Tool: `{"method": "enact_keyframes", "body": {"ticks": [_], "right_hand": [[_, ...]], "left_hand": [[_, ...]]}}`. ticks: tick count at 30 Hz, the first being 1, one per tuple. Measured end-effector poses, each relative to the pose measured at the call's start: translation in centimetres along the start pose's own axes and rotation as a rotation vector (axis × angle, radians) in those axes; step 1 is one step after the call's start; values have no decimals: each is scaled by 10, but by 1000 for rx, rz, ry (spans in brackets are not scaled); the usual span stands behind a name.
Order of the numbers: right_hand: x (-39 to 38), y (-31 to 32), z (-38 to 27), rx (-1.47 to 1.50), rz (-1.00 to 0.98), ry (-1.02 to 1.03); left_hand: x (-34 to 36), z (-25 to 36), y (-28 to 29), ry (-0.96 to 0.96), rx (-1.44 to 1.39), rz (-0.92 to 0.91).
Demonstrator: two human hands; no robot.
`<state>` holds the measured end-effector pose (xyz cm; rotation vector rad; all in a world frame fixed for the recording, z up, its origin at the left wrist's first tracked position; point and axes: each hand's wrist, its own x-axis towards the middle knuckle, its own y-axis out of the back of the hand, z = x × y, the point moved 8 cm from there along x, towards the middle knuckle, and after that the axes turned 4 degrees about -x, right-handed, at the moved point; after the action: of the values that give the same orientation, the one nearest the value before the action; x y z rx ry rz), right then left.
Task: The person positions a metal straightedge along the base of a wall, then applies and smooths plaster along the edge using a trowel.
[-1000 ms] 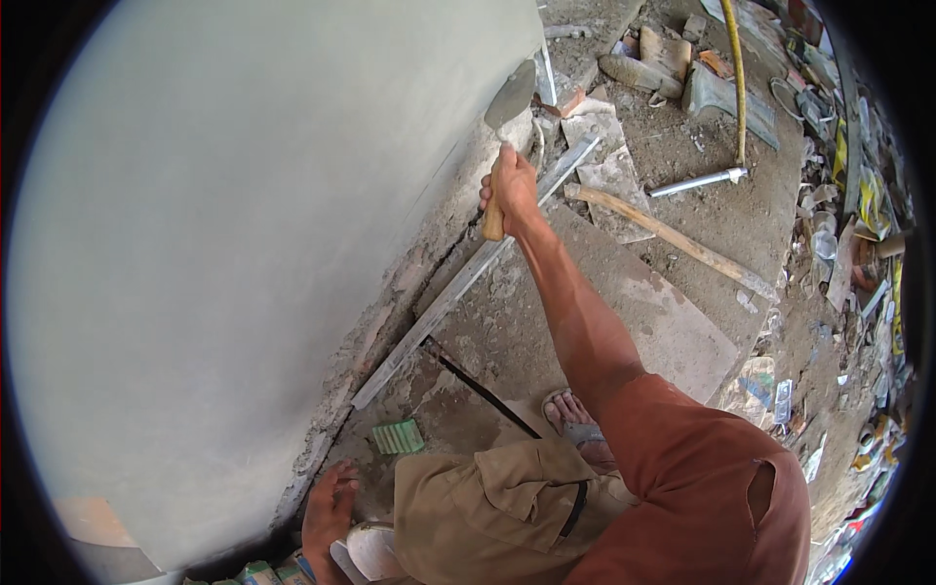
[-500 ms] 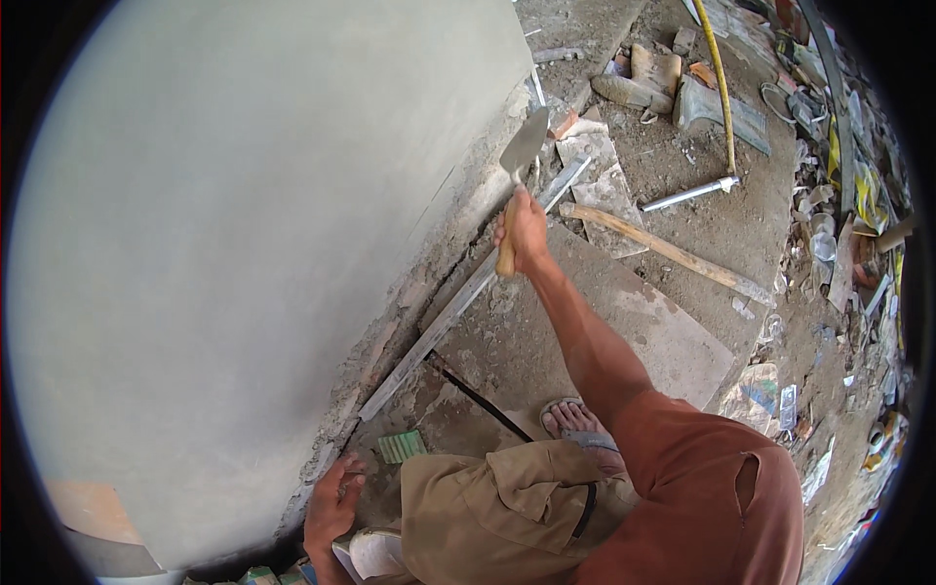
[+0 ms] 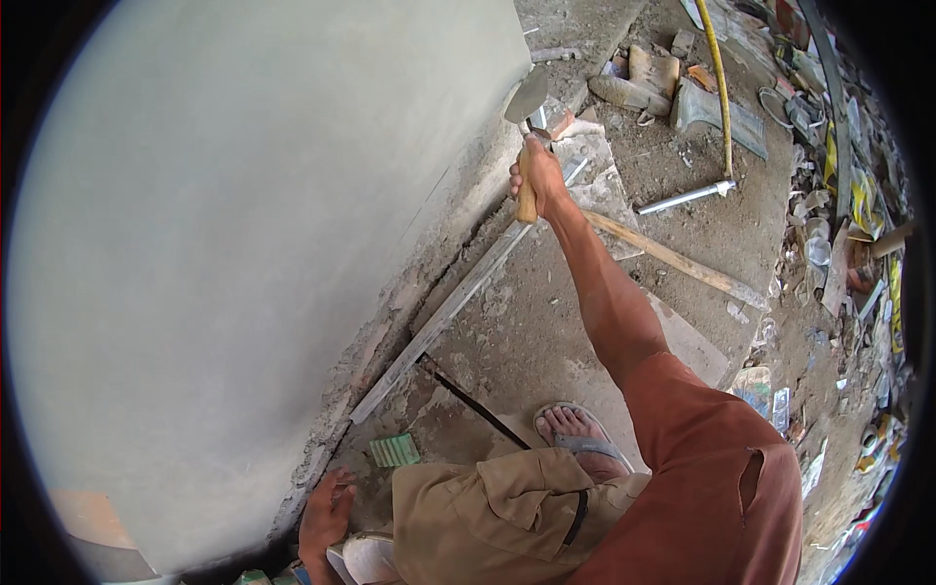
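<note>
My right hand (image 3: 542,177) stretches far forward, closed round the wooden handle of a pointing trowel (image 3: 527,96). Its grey blade lies against or very near the lower far corner of the smooth grey plastered wall (image 3: 263,244); I cannot tell whether it touches. Low at the left, my left hand (image 3: 327,512) is beside the wall's foot, fingers bent and apart, holding nothing. A long, pale straight bar (image 3: 439,327) lies along the wall's rough bottom edge. Close to the left hand is a small green ribbed block (image 3: 395,450).
A dark thin rod (image 3: 478,405) lies by my sandalled foot (image 3: 575,429). Further right are a wooden stick (image 3: 682,260), a metal tube (image 3: 685,197), a yellow hose (image 3: 720,88) and old boots (image 3: 634,93). Rubbish (image 3: 829,244) is heaped along the right side.
My right hand has moved the trowel further away and slightly right, toward the wall's far corner. The left hand stays low by the wall.
</note>
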<state>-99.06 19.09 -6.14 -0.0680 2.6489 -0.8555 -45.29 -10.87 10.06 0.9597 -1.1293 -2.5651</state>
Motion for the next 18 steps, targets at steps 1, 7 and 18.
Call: {"method": "enact_keyframes", "body": {"ticks": [1,7,18], "right_hand": [[-1,-1,2,7,-11,-7],[-3,-5,4,-25,-11,16],[-4,-7,5,-59,-17,7]], "left_hand": [[1,2,0,-5,27,-6],[3,4,-2,-35,24,5],[-1,2,-2,13,14,0]]}}
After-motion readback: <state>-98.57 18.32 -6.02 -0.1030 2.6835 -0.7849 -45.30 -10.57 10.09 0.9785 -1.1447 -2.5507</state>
